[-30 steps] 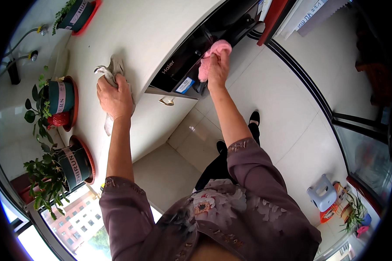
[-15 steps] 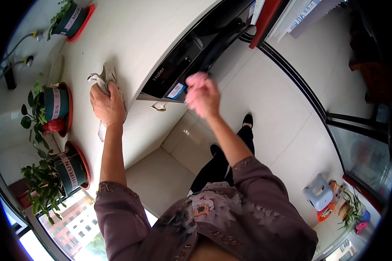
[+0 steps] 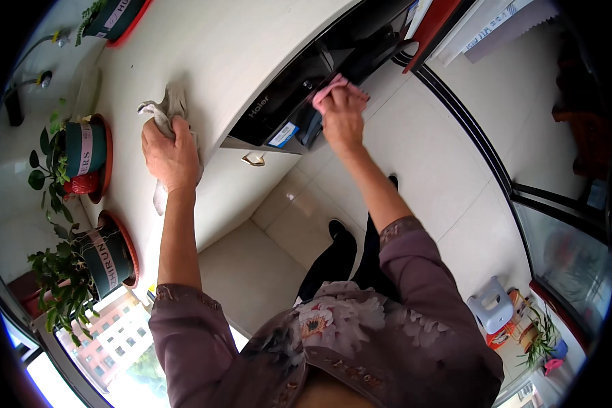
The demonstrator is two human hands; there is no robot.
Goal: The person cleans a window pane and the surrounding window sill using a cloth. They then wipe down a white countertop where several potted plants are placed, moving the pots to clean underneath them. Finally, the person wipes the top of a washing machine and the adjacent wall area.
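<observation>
My left hand [image 3: 171,155] is closed around a crumpled grey-white cloth [image 3: 164,112] that rests on the white countertop [image 3: 204,51]. A loose end of this cloth hangs below my wrist. In my right hand [image 3: 345,124] a pink cloth [image 3: 338,88] is gripped, held at the front of a black built-in appliance [image 3: 262,117] under the counter. The appliance's door looks swung outward, with its dark handle end beyond my fingers. Whether the pink cloth touches the door, I cannot tell.
Potted plants in green pots [image 3: 85,151] on red saucers line the counter's left side, beside a window. Below the appliance is a cabinet front with a metal handle [image 3: 253,159]. A grey-blue stool [image 3: 491,304] and more plants stand on the tiled floor at right.
My right hand has moved up and to the right with the pink cloth, closer to the appliance's door. My left hand stays on the grey-white cloth in nearly the same place.
</observation>
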